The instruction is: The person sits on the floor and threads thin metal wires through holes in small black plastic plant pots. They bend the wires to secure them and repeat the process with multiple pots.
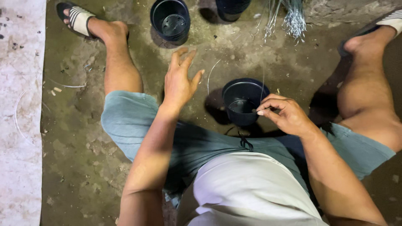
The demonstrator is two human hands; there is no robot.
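Seated person on a rough concrete floor [83, 167], legs spread around a small round black plastic pot [244, 101]. Left hand [179, 81]: raised left of the pot, fingers spread apart, holding nothing. Right hand [284, 114]: at the pot's right rim, grip pinched together on a thin silvery wire [263, 83] that rises above the rim. A second black plastic pot [170, 20] stands beyond.
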